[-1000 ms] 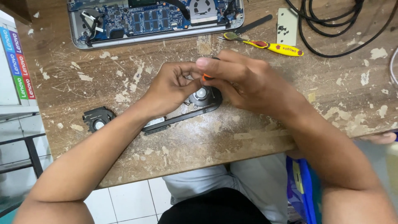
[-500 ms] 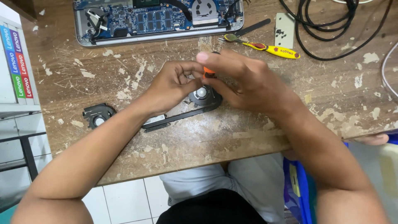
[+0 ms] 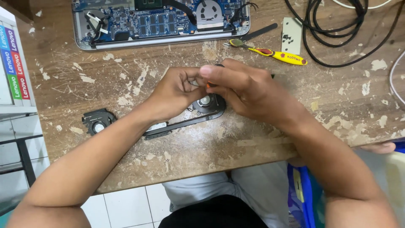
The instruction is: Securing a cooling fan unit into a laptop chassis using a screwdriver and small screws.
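**Two hands working over a laptop cooling fan**

The left hand (image 3: 175, 93) is curling its fingers (image 3: 185, 78) inward, narrow, with the tips meeting the right hand's fingertips just above the round black laptop cooling fan with its flat dark heat pipe (image 3: 206, 104). The right hand (image 3: 242, 88) is closing its fingers (image 3: 215, 72) around a small orange-tipped tool (image 3: 208, 85), of which only a sliver is showing between thumb and forefinger; what kind of tool it is cannot be told. The fan housing is lying directly beneath both sets of fingertips, partly hidden by them, and its heat pipe is running away below the left hand's knuckles toward the left wrist.

Everything is resting on a worn brown wooden table with flaking pale paint (image 3: 211, 147). Beyond the fingertips, at the far side of the table, an opened grey laptop with its blue circuit board exposed (image 3: 160, 21) is lying. Just past the right hand's knuckles, a pair of small pliers with yellow and red handles (image 3: 270, 52) is lying beside a pale rectangular metal plate (image 3: 291, 36), and black coiled cables (image 3: 337, 25) are sprawling further out to the right. Well apart from the left hand's fingers, out past the left forearm, a second small black fan (image 3: 98, 121) is sitting alone.
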